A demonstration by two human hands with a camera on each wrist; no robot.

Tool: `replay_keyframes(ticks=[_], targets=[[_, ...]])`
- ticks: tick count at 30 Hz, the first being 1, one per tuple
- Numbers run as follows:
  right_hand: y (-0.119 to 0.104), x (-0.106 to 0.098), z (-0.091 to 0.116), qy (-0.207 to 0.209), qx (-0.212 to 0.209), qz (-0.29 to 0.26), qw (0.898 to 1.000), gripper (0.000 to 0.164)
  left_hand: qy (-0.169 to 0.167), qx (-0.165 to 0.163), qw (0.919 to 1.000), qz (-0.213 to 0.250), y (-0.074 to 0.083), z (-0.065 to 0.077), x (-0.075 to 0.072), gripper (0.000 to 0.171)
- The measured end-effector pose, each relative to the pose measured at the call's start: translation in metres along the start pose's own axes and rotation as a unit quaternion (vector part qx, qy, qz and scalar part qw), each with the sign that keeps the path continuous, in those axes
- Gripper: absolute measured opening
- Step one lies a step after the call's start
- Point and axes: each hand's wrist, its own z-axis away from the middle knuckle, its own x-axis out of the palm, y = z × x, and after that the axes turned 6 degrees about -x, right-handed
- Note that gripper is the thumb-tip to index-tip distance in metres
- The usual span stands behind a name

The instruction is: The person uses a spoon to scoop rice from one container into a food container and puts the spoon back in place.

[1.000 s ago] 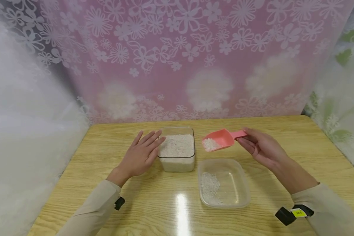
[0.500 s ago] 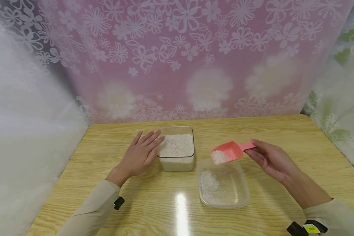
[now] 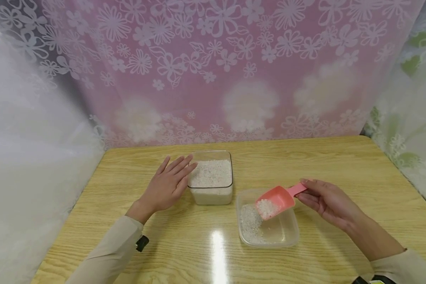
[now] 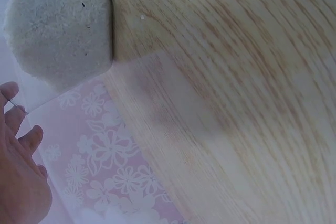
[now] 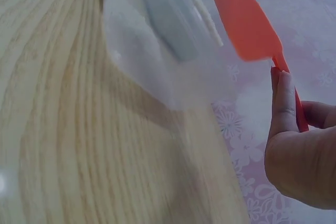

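Observation:
My right hand pinches the handle of a pink scoop, which carries a small heap of white rice at its front. The scoop hangs over a shallow clear plastic container, tilted a little toward it. Some rice lies along that container's left side. With fingers spread and straight, my left hand touches the left rim of a deeper clear bin filled well up with rice. In the right wrist view the scoop's underside shows, and thumb and fingers hold its handle.
Both containers stand on a wood-grain table, the bin behind and left of the shallow one. A pink flowered curtain hangs behind the table's back edge. Pale sheets close off the left and right sides.
My right hand has brought the loaded scoop toward me and slightly right, from behind the shallow container to over it. My left hand has stayed at the bin's rim.

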Motion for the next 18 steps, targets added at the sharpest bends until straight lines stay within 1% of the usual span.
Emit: replay_keyframes(ticks=[5, 10, 13, 18], targets=[[0.006, -0.002, 0.000, 0.008, 0.002, 0.044, 0.999, 0.027, 0.001, 0.001, 1.0000, 0.003, 0.000, 0.000, 0.000, 0.046], [0.009, 0.001, 0.000, 0.019, -0.011, 0.085, 0.996, 0.021, 0.002, 0.003, 1.0000, 0.003, 0.000, 0.000, 0.000, 0.046], [0.011, 0.002, -0.001, 0.021, -0.016, 0.103, 0.994, 0.017, 0.001, 0.002, 1.0000, 0.004, 0.000, 0.000, 0.000, 0.046], [0.012, 0.004, -0.002, 0.025, -0.011, 0.128, 0.991, 0.013, 0.000, 0.000, 1.0000, 0.005, 0.001, 0.000, -0.001, 0.046]])
